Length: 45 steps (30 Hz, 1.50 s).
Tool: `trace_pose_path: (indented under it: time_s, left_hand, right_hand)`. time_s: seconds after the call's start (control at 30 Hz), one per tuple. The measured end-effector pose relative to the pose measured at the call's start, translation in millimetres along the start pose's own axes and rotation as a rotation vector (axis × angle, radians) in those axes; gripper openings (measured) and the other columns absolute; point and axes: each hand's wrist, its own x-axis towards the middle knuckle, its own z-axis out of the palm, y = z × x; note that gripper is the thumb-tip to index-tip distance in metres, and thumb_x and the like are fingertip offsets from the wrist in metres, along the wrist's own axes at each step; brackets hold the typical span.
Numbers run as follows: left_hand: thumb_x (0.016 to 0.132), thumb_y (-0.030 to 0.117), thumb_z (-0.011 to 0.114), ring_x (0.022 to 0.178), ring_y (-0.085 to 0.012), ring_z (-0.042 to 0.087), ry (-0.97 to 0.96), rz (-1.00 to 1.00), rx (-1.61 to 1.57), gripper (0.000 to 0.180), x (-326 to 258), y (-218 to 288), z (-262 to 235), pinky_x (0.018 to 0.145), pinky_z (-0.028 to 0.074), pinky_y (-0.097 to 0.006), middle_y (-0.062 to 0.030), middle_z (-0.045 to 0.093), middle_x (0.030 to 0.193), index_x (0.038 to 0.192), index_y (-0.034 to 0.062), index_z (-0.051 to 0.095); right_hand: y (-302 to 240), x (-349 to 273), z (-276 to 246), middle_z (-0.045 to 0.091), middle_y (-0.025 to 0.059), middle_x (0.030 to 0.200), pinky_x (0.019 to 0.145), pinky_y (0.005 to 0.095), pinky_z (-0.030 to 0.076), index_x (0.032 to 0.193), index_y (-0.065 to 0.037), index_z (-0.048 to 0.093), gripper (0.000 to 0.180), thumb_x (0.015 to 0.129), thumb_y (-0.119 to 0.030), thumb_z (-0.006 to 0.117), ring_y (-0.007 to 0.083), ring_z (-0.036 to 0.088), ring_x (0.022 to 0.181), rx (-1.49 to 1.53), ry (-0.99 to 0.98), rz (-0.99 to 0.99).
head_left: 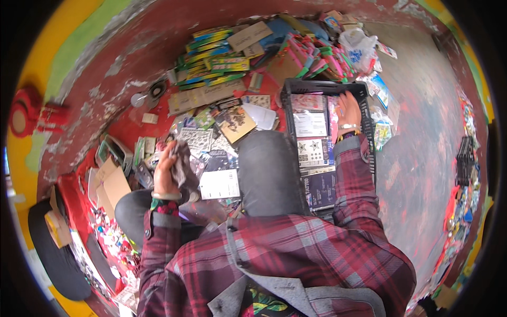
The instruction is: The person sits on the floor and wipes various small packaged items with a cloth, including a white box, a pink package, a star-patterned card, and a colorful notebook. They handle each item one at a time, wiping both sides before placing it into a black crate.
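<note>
My left hand is closed around a crumpled grey-brown cloth, held over loose flat packets to the left of my knee. Reaching into a black plastic crate, my right hand has its fingers stretched out along the crate's right part, near a pink packet. Flat packs stand or lie in the crate: a white card, a sheet with black stars and a dark purple pack. What lies under my right palm is hidden.
Yellow-green boxes are piled at the back, beside pink and green packages. A white plastic bag lies beyond the crate. Patterned sheets and a white card cover the floor at left. An opened cardboard box stands further left.
</note>
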Motion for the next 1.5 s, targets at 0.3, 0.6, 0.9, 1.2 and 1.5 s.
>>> trace_pose_path:
  time_s: [0.3, 0.6, 0.9, 1.2, 1.5]
  left_hand:
    - [0.086, 0.011, 0.041, 0.115, -0.0263, 0.047, -0.125, 0.283, -0.508, 0.043, -3.0, 86.3, 38.9, 0.101, 0.034, -0.039, -0.0129, 0.049, 0.126, 0.127, 0.0013, 0.041]
    - [0.088, 0.006, 0.042, 0.095, -0.024, 0.056, -0.157, 0.098, -0.586, 0.025, 4.8, 104.4, -3.6, 0.088, 0.044, -0.037, -0.0142, 0.058, 0.105, 0.111, -0.0019, 0.05]
    - [0.093, 0.034, 0.041, 0.1, -0.0284, 0.056, -0.438, -0.125, -0.642, 0.043, 35.8, 87.4, -8.3, 0.092, 0.041, -0.051, -0.0175, 0.056, 0.111, 0.12, 0.0007, 0.046]
    - [0.085, 0.023, 0.052, 0.111, -0.0244, 0.051, 0.552, -0.261, -0.096, 0.039, 113.4, -77.5, -172.9, 0.089, 0.044, -0.042, -0.0122, 0.055, 0.113, 0.12, 0.0061, 0.044]
    - [0.084, 0.023, 0.057, 0.086, -0.0231, 0.063, 0.718, -0.507, 0.432, 0.031, 122.4, -227.9, -254.7, 0.076, 0.047, -0.033, -0.0148, 0.065, 0.093, 0.101, -0.002, 0.063]
  right_hand:
    - [-27.9, -269.6, 245.2, 0.039, 0.021, 0.132, 0.103, 0.0376, 0.03, 0.132, -0.008, 0.04, 0.064, 0.077, -0.023, 0.068, 0.0311, 0.035, 0.126, -0.689, -1.501, -1.033]
    - [10.2, -273.0, 283.4, 0.054, 0.0136, 0.119, 0.081, 0.0279, 0.047, 0.12, -0.006, 0.052, 0.041, 0.082, -0.019, 0.062, 0.0211, 0.061, 0.092, -0.522, -1.548, -0.564]
    - [62.7, -255.4, 284.7, 0.061, 0.0058, 0.094, 0.071, 0.0258, 0.047, 0.098, -0.004, 0.058, 0.014, 0.086, -0.002, 0.05, 0.0161, 0.059, 0.079, -0.367, -1.239, -0.429]
    - [32.5, -197.7, 278.7, 0.061, 0.0081, 0.101, 0.084, 0.0335, 0.046, 0.102, -0.001, 0.058, 0.026, 0.089, -0.024, 0.052, 0.0212, 0.059, 0.091, 0.267, -0.92, 0.39]
    - [34.1, -206.9, 277.7, 0.062, 0.0096, 0.1, 0.082, 0.03, 0.048, 0.107, 0.0, 0.057, 0.03, 0.093, -0.023, 0.044, 0.0185, 0.06, 0.09, 0.181, -0.902, 0.551]
